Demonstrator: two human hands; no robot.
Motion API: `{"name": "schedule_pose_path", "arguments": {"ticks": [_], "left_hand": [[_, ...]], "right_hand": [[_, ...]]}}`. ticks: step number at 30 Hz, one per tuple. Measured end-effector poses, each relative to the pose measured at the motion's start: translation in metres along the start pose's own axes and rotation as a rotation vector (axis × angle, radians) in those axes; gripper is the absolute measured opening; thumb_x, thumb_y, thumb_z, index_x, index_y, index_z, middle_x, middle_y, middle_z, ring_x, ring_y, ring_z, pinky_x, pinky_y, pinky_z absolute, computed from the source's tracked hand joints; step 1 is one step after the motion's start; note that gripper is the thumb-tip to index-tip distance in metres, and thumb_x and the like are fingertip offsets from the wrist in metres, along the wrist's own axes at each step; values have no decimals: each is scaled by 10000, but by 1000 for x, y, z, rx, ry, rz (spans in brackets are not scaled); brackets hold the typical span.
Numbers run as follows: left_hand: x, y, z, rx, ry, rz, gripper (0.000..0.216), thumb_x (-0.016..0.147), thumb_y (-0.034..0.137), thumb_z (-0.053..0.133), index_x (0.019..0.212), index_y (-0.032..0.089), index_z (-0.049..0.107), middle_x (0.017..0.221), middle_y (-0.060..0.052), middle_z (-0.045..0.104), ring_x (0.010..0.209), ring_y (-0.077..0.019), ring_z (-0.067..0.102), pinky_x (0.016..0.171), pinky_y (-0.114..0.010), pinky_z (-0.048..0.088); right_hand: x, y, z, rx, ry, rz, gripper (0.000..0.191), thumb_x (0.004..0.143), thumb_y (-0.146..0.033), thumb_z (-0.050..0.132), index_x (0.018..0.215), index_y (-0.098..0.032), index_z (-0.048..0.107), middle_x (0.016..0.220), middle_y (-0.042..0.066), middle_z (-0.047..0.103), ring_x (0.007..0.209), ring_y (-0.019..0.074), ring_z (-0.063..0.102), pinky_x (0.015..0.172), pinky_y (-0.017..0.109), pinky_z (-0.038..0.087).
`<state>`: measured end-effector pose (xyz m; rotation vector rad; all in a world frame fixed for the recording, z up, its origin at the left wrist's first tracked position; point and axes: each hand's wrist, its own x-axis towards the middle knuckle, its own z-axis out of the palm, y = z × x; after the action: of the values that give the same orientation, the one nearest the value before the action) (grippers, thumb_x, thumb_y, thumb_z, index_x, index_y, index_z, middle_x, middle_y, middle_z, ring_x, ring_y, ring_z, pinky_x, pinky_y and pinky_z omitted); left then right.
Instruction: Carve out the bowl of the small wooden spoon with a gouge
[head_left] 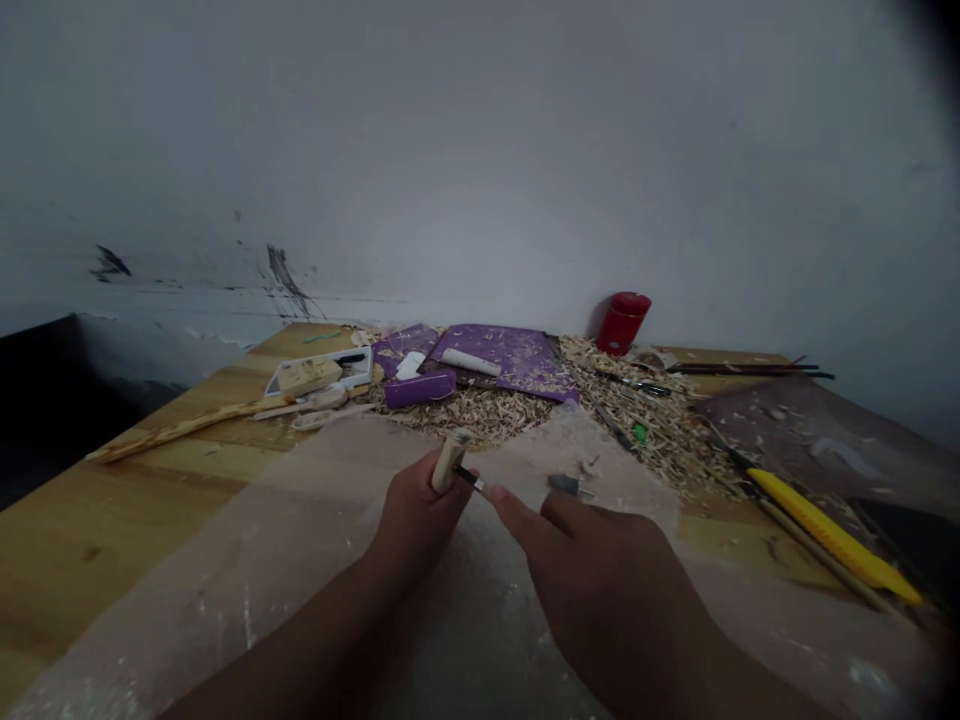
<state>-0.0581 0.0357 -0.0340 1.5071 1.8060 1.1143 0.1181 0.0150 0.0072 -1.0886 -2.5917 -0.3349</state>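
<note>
My left hand is closed around a short piece of pale wood, whose rounded upper end sticks up out of the fist. In my right hand is a carving knife, its dark blade laid against the side of the wood. The index finger stretches along the tool toward the blade. My fingers hide most of its handle. Both hands are above a translucent plastic sheet spread over the wooden table.
Wood shavings lie heaped behind my hands, near purple sheets. A white tray holds a wood block. A long stick lies at left. A red can stands by the wall. On the right is a yellow saw handle.
</note>
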Motion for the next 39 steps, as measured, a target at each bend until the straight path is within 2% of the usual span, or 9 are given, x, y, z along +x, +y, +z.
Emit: {"name": "schedule_pose_path", "arguments": {"ticks": [5,11,20,25,28,31,34,39], "left_hand": [[-4,1,0,192,-17,80,130,722,260,457,697,183,559,637,8,607,589,-138,530,553,-226,360],[-8,9,0,143,-14,27,92,712,231,459,694,186,538,652,6,617,596,-139,539,547,-223,369],[-8,13,3,-47,-6,-110,105,692,268,508,652,172,511,588,23,534,545,-111,464,493,-204,352],[-10,14,5,-295,-80,-241,187,695,322,517,596,195,423,400,80,375,358,-70,336,376,-187,273],[-12,16,7,-492,-177,-305,240,714,353,495,570,207,371,343,101,291,296,-58,257,322,-185,212],[-12,18,8,-565,-188,-295,263,706,365,525,579,208,357,339,106,302,286,-53,245,306,-182,204],[-8,15,7,-511,-162,-272,257,692,360,553,604,204,370,350,107,329,293,-56,283,322,-180,222],[-1,6,5,-364,-123,-217,189,705,337,526,634,192,427,358,96,369,312,-67,326,373,-194,249]], "right_hand": [[-1,-4,-9,-53,-16,-27,523,653,-130,476,1174,-166,502,608,11,549,411,163,512,404,267,200],[-4,-9,0,-37,0,-19,494,652,-96,476,1144,-127,515,617,32,566,420,171,525,398,264,244],[-1,-15,19,-44,115,-46,467,683,-89,481,1149,-80,496,636,67,566,436,150,501,401,250,306],[-2,-14,32,25,180,-37,401,756,-62,409,1145,-79,503,649,66,554,485,151,502,436,253,335],[0,-9,40,169,197,-2,394,811,-87,364,1191,-106,469,663,47,551,534,148,508,477,249,362],[3,-1,39,431,205,77,369,860,-134,345,1212,-143,454,721,37,571,633,141,535,569,246,399],[4,7,29,499,155,124,349,871,-162,361,1199,-179,479,764,38,581,683,143,547,623,256,406],[2,11,11,281,-22,103,416,842,-149,397,1238,-266,443,749,18,567,644,154,554,583,266,383]]}}
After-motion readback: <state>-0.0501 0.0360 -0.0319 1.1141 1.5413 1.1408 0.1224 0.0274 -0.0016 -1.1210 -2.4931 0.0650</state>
